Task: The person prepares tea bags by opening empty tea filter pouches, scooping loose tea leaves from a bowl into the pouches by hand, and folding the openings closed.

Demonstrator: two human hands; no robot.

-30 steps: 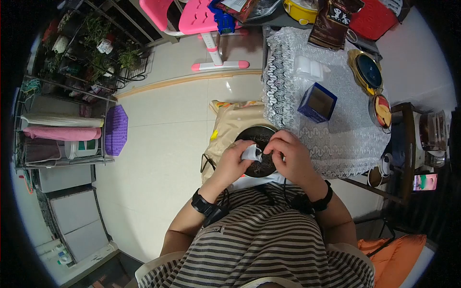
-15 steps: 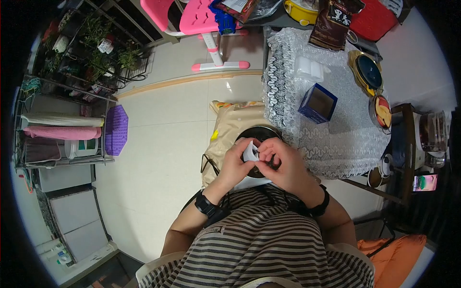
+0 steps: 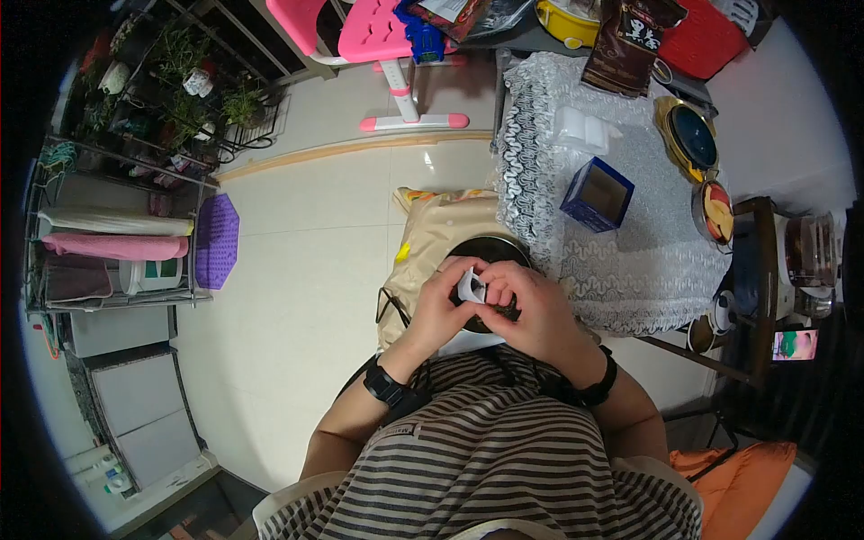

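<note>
over the bowl [image 3: 490, 244] our left hand [image 3: 438, 301] pinches a white pouch [image 3: 467, 287], right hand [image 3: 542, 310] seemingly too; hard tugging could tear it

A home, by its lace tablecloth [image 3: 643, 270], potted plants [image 3: 241, 110], pink chair [image 3: 371, 38] and pink towel [image 3: 117, 247].

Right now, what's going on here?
A person's left hand holds a small white pouch above a round dark bowl, with the right hand curled close against the pouch's open side. Whether the right fingers pinch anything isn't clear. A blue box sits on the lace-covered table to the right.
</note>
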